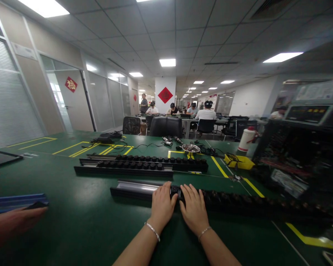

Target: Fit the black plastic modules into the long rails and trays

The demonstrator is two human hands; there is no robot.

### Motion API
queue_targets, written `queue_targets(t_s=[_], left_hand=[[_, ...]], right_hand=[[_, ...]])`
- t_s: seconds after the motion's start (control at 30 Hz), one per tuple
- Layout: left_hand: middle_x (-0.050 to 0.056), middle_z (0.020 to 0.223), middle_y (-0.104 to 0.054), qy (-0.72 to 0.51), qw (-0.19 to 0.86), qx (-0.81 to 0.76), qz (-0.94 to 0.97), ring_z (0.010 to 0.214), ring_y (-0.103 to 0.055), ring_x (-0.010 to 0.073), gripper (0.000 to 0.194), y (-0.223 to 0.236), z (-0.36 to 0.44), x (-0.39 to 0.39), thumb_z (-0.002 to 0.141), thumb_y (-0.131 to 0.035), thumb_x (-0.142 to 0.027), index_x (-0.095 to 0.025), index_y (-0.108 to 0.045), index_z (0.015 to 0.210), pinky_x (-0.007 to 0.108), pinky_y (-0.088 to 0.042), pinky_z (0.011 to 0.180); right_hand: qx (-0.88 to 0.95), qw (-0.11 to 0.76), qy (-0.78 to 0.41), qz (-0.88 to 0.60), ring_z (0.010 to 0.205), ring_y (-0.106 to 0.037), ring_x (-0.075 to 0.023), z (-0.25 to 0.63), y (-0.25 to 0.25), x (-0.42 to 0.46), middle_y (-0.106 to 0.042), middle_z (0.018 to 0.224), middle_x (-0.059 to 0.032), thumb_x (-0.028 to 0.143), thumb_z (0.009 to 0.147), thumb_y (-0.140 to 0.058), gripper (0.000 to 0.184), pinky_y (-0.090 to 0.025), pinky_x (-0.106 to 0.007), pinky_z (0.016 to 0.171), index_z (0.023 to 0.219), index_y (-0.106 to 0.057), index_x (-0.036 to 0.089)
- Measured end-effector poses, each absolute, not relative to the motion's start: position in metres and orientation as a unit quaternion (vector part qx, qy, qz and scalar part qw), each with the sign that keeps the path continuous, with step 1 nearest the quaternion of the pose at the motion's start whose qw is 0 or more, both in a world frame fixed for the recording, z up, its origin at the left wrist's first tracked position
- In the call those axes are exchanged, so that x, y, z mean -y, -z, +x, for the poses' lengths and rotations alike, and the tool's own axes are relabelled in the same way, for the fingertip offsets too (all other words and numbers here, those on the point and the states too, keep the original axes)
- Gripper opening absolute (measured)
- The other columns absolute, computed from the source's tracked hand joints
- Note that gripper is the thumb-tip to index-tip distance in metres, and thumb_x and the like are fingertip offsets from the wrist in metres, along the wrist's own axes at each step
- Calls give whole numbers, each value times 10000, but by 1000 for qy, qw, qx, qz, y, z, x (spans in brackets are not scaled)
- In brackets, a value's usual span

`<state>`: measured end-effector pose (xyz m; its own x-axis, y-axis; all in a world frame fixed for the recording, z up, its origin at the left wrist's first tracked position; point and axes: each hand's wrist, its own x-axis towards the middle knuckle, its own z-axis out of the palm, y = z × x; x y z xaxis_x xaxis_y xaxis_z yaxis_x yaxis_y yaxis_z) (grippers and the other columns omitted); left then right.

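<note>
A long black channel [119, 192] with a shiny inner face lies across the green table in front of me. Dark blocks [238, 199] fill its right part in a row. My left hand [162, 207] grips the channel near where the row starts, its fingers over the far side and its thumb on the near side. Close to its right, my right hand [194, 212] holds the channel the same way, over the row. A small black block [175, 190] shows between the two hands. My fingers hide the parts beneath them.
Behind lie more black channels [122, 170] with dark round parts. A metal bowl [191, 148], a yellow tray [240, 162] and cables stand farther back. At left, another person's hand [19, 221] holds a blue channel [16, 202]. Dark equipment [291, 159] stands at right.
</note>
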<state>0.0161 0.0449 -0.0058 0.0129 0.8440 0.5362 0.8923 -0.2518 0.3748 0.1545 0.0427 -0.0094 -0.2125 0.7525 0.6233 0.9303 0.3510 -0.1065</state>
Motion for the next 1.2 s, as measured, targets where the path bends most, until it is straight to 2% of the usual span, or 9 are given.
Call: queue_targets(t_s=[0.23, 0.53, 1.2], left_hand=[[40, 1090, -640, 340, -31, 640, -688, 1117, -481, 231, 313, -8, 28, -52, 815, -523, -340, -252, -566, 1112, 409, -341, 953], [37, 1095, -638, 350, 10, 638, -686, 1118, -499, 216, 290, -1, 19, -54, 821, -526, -319, -255, -545, 1103, 464, -284, 1000], [73, 1171, -608, 330, 17, 700, -633, 1165, -477, 206, 291, -4, -63, -51, 843, -476, -321, -243, -541, 1116, 471, -226, 1028]], right_hand=[[770, 288, 164, -545, 1250, -365, -223, 159, 17, -48, -518, 1292, -55, 312, 828, -421, 452, -170, -443, 1078, 1260, -481, 196], [773, 293, 154, -541, 1253, -365, -239, 160, 18, -47, -504, 1302, -72, 337, 845, -389, 449, -186, -461, 1070, 1266, -474, 208], [770, 304, 145, -542, 1246, -371, -234, 160, 17, -48, -524, 1274, -74, 347, 843, -402, 442, -181, -460, 1070, 1250, -481, 195]])
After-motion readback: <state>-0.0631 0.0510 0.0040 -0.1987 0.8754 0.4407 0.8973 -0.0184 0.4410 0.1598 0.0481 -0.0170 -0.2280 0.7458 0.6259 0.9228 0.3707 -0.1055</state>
